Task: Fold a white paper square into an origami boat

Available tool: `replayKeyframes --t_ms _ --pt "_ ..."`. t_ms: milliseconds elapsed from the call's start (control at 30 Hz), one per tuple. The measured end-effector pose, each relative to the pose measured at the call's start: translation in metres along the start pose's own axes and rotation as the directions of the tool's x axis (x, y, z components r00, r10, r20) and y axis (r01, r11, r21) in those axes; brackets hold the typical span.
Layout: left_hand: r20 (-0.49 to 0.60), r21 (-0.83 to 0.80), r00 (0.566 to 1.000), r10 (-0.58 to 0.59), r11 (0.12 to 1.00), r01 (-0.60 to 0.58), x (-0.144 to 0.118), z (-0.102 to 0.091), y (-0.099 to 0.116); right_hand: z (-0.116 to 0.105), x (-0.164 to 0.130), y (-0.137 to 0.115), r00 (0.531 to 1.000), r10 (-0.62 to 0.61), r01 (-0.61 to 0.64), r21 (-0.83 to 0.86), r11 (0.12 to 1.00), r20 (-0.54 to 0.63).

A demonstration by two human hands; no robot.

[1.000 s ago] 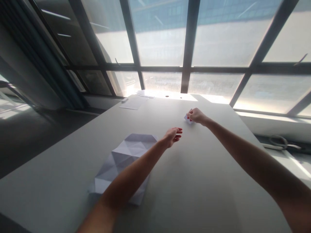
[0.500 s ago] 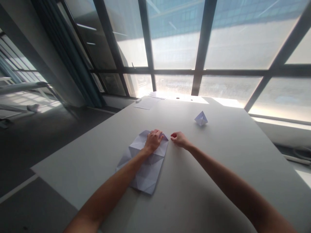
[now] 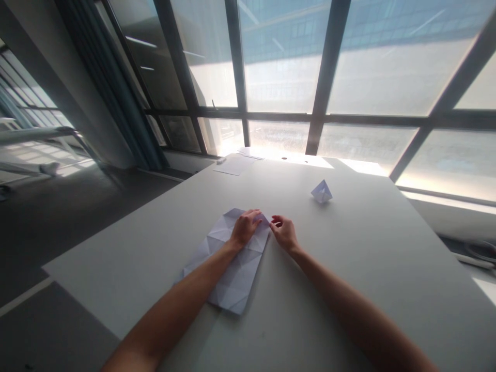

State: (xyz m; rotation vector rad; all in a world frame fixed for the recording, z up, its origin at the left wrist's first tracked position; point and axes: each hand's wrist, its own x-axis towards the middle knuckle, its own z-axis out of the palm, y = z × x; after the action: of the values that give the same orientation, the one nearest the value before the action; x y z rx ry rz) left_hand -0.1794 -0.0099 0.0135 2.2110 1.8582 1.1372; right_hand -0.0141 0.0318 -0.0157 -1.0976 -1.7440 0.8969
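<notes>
Window wall (image 3: 282, 77) backlights grey table (image 3: 349, 268). Creased paper sheet (image 3: 232, 263) lies flat near front-left edge. Left hand (image 3: 245, 227) pressed flat on far end, anchoring it. Right hand (image 3: 284, 232) pinches far right corner. Small folded paper pyramid (image 3: 321, 191) stands well apart, clear of work.

Nothing you can actually read here. The creased paper sheet (image 3: 232, 261) under your hands is blank, no print on it, and so is the little folded paper piece (image 3: 321, 192) right of centre. The flat sheets (image 3: 235, 165) further up the table are too washed out by glare to tell.
</notes>
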Motion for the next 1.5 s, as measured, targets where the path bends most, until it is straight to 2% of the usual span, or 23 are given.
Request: replayKeyframes --t_ms 133,267,600,833,1067,1267,1433,1500 --pt "-0.008 -0.033 0.999 0.036 0.999 -0.036 0.000 -0.001 -0.002 0.001 -0.004 -0.005 0.999 -0.024 0.025 0.032 0.999 -0.038" --pt "-0.004 0.006 0.999 0.033 0.999 -0.033 0.000 -0.002 -0.001 0.001 -0.005 -0.006 0.999 -0.006 0.007 0.009 1.000 -0.054" --pt "-0.006 0.063 1.000 -0.007 0.998 0.008 -0.001 -0.005 0.001 0.002 -0.006 -0.004 1.000 -0.027 0.027 -0.012 1.000 -0.010" --pt "-0.047 0.103 0.998 0.045 0.994 -0.039 0.000 -0.007 0.004 0.002 -0.007 -0.006 1.000 -0.022 0.022 0.002 1.000 -0.016" --pt "-0.024 0.112 1.000 -0.008 0.994 0.011 0.003 -0.007 0.005 0.000 -0.007 -0.012 1.000 -0.003 0.003 -0.003 1.000 0.012" --pt "-0.117 0.104 0.993 0.010 0.995 0.002 0.011 -0.014 0.007 0.002 -0.008 -0.014 0.994 -0.019 0.022 -0.031 0.999 0.107" --pt "-0.199 0.159 0.974 0.109 0.984 -0.077 0.016 -0.031 0.021 0.008 -0.005 -0.015 0.997 -0.035 0.026 0.122 0.992 0.075" --pt "-0.240 0.207 0.962 0.133 0.975 -0.084 0.019 -0.040 0.030 0.009 -0.005 -0.017 0.997 -0.001 -0.014 0.201 0.979 0.078"
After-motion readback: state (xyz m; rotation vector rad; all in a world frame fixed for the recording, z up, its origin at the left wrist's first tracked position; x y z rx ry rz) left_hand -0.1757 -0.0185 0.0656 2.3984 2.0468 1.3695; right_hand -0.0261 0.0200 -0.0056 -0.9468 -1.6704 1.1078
